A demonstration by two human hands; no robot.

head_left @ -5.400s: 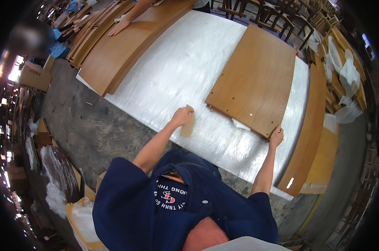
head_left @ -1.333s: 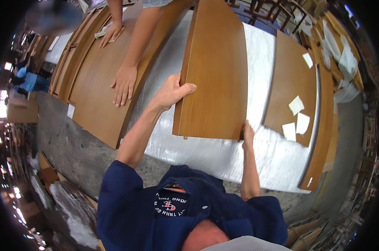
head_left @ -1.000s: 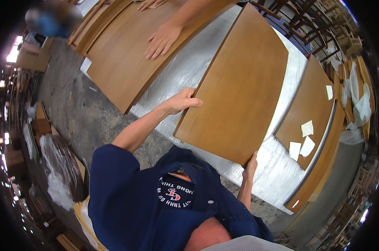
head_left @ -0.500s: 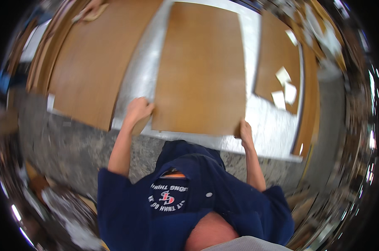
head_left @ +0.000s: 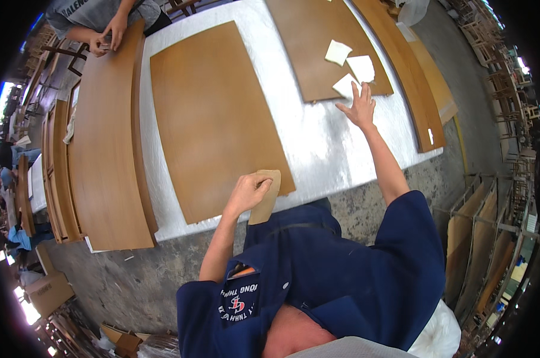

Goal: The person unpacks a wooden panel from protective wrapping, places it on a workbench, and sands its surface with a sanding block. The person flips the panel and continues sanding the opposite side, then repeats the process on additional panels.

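Note:
My left hand (head_left: 250, 192) is closed on a tan sheet of what looks like sandpaper (head_left: 266, 206), over the near edge of the middle brown wooden panel (head_left: 213, 119). That panel lies flat on the table. To the right, my right hand (head_left: 360, 108) reaches out with fingers spread. Its fingertips are at the lowest of several white square pieces (head_left: 346, 87), whether touching or just above I cannot tell. These pieces lie on a second brown panel (head_left: 306, 42).
The table has a shiny silvery covering (head_left: 318, 155). A long wooden board (head_left: 401, 71) runs along its right side. At the left stands a long brown panel (head_left: 106, 149), where a co-worker's hands (head_left: 109, 42) rest at the far end. Upright boards in a rack (head_left: 470, 227) stand at the lower right.
My right hand has let go of the middle panel's edge and moved right to the white pieces. My left hand has moved right with the tan sheet. The view has shifted to the right.

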